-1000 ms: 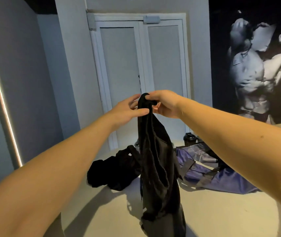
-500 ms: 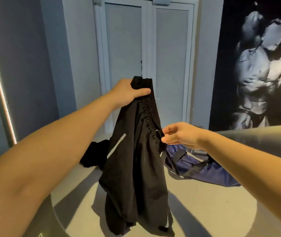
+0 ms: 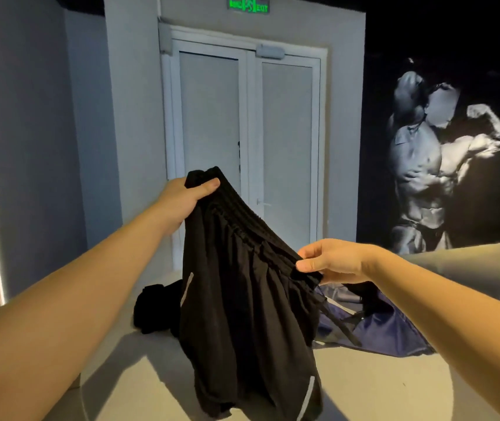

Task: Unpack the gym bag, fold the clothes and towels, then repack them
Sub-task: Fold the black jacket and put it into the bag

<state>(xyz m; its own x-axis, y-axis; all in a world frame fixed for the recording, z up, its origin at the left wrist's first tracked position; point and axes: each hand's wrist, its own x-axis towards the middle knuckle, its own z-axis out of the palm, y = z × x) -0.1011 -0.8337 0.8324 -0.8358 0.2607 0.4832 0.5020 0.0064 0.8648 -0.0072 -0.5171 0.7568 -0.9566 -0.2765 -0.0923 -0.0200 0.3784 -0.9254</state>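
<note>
**Shorts held up by the waistband**

My left hand (image 3: 188,199) gripped the high end of the black shorts (image 3: 242,314) at the waistband, thumb curled over it, up and left of the purple gym bag (image 3: 379,329). My right hand (image 3: 330,262) pinched the low end just above the bag. The shorts hung in front of the bag's left part, over the table (image 3: 364,390). A heap of black clothes (image 3: 157,308) lay left of the bag.
</note>
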